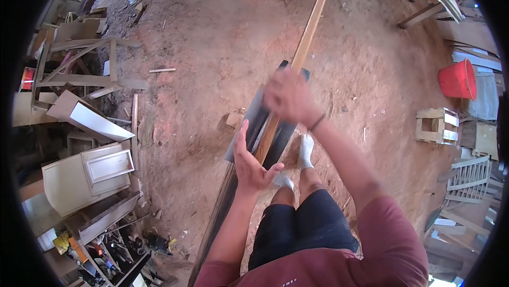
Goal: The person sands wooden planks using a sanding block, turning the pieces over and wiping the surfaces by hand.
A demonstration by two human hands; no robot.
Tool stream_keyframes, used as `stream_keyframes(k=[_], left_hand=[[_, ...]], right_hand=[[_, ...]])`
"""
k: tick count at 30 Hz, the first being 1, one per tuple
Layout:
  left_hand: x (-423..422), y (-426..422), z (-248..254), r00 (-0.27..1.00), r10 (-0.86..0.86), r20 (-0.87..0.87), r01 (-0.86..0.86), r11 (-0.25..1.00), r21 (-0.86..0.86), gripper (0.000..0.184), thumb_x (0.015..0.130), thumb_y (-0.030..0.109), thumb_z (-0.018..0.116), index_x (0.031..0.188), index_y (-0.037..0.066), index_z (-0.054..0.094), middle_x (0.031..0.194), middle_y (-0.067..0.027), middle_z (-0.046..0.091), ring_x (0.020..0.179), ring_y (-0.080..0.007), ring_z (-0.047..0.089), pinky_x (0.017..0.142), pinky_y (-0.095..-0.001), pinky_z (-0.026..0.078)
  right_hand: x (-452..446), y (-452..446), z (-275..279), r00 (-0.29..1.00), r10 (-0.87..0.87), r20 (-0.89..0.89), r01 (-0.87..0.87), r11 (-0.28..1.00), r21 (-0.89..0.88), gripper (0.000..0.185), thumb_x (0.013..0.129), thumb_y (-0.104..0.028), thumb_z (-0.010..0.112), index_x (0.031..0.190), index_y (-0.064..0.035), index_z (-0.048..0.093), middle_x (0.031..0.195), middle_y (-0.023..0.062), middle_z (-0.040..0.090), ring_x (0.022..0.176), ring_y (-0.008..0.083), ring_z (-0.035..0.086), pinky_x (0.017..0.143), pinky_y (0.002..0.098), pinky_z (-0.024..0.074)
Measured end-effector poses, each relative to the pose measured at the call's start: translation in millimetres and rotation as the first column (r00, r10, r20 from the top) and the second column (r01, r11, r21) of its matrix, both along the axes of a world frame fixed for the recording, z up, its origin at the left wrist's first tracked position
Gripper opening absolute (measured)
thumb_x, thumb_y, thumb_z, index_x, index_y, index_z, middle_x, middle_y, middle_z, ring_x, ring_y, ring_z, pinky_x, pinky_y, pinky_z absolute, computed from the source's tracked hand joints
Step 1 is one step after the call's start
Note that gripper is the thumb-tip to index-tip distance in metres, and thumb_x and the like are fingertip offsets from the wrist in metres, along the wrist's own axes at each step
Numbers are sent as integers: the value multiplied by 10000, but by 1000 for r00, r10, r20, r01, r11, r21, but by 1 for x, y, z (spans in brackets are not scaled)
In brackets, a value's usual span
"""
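Observation:
A long, narrow wooden strip (312,26) lies lengthwise over a dark machine bed or bench (275,148), its far end sticking out past the bed. Over the middle of the strip is my right hand (289,96), smeared by motion, its fingers bent downward; whether they grip the strip is unclear. Nearer to me, my left hand (251,165) is beside the strip at the bed's left side, fingers stretched out and thumb apart, holding nothing. A grey metal plate (245,128) runs along the bed's left edge.
My feet in light socks (306,149) stand right of the bed on the dirt floor. Wooden frames (79,80) and cabinet panels (85,178) are piled at left. A red bucket (454,81) and a small wooden crate (437,127) are at right.

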State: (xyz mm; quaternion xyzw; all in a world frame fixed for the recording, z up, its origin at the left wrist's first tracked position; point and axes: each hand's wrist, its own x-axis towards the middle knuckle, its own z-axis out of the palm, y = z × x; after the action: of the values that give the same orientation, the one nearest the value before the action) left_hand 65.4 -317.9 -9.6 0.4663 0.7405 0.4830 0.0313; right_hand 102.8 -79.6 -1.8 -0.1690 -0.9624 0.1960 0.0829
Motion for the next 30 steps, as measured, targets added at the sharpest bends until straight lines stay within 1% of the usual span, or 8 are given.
stream_keyframes(k=[4,6,11,15,20,23,28,30], left_hand=[[5,-11,11,998,1,-58,-8,993,-116,1187,918,661,788,1670,-45,201,1638,-338,407,1465,-506,484,1216,-587,395],[16,-31,17,995,25,-97,-44,980,-196,1210,897,633,824,1673,-41,187,1643,-334,399,1470,-503,478,1210,-593,395],[22,-51,17,992,28,-123,-62,956,-288,1283,836,544,918,1673,-37,137,1668,-337,350,1486,-516,451,1219,-611,379],[21,-49,21,997,49,-53,-62,961,-270,1279,832,538,923,1672,-30,145,1669,-337,349,1487,-514,450,1220,-610,381],[16,-53,14,997,26,-70,-39,982,-185,1263,857,660,850,1678,-27,180,1659,-325,382,1474,-489,475,1202,-579,414],[15,-54,11,1000,-16,-24,12,988,-155,1265,866,710,812,1666,-39,180,1644,-349,383,1461,-513,474,1209,-599,390],[15,-60,5,1000,-13,-5,13,993,-117,1272,883,786,741,1666,-47,183,1658,-352,369,1475,-492,470,1213,-572,376],[16,-60,5,999,16,46,-12,997,-76,1263,897,803,710,1664,-52,184,1660,-348,365,1488,-483,458,1229,-576,361]], right_hand=[[-8,-1,-8,972,-57,-228,75,994,73,183,873,-288,752,1036,-206,747,1144,59,664,1246,280,615,1187,510,442],[16,-65,-15,887,234,-399,-200,972,126,181,884,-291,749,1024,-176,741,1123,55,666,1184,279,619,1042,501,482],[25,-39,-14,907,215,-362,-203,977,71,174,903,-277,751,1055,-191,747,1117,46,675,1199,280,624,1069,493,468],[12,13,-15,932,-116,-344,175,974,146,198,882,-244,748,1079,-234,758,1139,40,679,1223,282,643,1163,496,455],[55,-119,-9,876,347,-335,-325,938,119,201,883,-239,740,1083,-239,758,1188,33,686,1242,284,635,1162,513,452],[45,-77,-2,876,333,-349,-324,942,86,184,918,-265,733,1093,-214,753,1203,35,691,1245,281,634,1124,518,460],[9,14,-11,954,-44,-298,92,985,148,216,927,-268,753,1112,-157,745,1199,58,682,1268,299,604,1044,498,447],[25,-41,-24,948,102,-303,-37,977,211,248,902,-246,771,1144,-189,756,1232,55,665,1249,298,597,1083,525,448]])
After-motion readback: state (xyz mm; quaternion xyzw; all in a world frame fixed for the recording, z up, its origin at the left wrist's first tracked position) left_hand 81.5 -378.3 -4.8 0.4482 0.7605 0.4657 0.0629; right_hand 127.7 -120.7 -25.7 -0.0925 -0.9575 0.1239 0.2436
